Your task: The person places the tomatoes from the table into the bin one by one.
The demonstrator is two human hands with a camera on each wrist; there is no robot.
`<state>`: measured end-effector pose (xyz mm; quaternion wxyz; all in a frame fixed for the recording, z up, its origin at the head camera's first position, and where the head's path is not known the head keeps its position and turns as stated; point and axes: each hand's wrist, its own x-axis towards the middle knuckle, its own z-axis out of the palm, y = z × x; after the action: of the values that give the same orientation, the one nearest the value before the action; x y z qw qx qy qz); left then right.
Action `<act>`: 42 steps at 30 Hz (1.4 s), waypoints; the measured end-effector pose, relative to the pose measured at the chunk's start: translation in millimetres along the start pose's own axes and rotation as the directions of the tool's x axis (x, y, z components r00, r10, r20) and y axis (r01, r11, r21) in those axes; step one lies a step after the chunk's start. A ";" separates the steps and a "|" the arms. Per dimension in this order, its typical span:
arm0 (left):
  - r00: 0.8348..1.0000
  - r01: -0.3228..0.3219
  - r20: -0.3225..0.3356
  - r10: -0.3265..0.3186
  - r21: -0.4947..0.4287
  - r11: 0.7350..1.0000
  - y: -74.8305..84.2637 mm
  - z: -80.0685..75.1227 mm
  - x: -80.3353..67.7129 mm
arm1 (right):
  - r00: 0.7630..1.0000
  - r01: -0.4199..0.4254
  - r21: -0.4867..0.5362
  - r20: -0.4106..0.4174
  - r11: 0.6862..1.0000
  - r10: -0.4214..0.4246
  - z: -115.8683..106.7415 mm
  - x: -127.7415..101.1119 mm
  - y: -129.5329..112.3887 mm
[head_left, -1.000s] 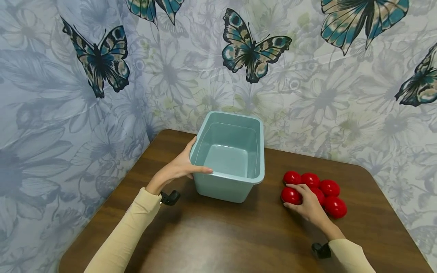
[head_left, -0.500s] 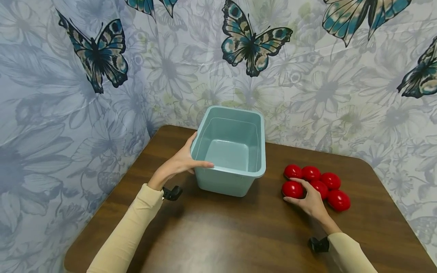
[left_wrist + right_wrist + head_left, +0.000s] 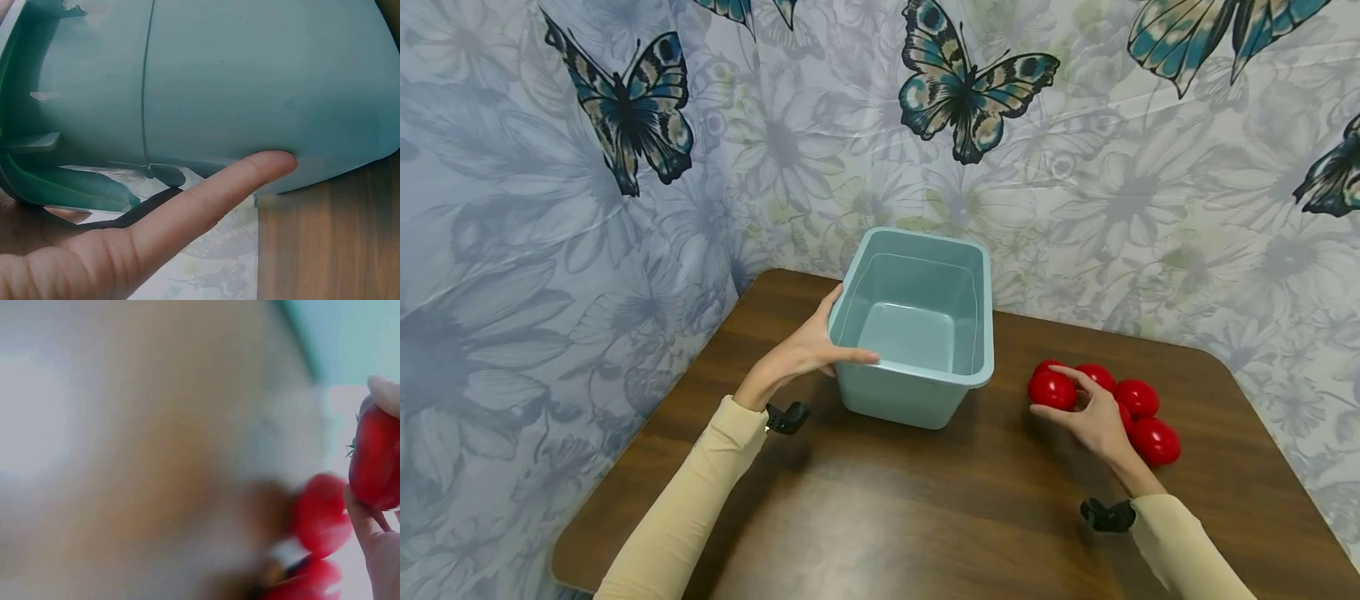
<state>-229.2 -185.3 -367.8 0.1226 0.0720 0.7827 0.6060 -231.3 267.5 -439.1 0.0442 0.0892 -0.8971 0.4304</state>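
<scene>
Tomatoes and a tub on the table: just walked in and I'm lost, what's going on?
A person's left hand grips the near left rim of an empty teal tub on the wooden table. Their right hand pinches one red tomato, at the edge of a small cluster of red tomatoes lying right of the tub.

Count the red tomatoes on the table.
5 show clearly. One is in the right hand: held tomato. Behind the hand, and a sliver. Another may be hidden under the hand.
</scene>
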 end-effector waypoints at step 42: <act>1.000 0.012 -0.010 -0.012 -0.016 1.000 3.1 2.2 -5.3 | 0.962 0.168 0.346 0.148 0.923 -0.230 54.2 138.9 -197.8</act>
<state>-223.6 -183.9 -364.8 0.1227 0.0632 0.7789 0.6118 -328.4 86.9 -300.2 -0.0115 0.2262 -0.7988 0.5574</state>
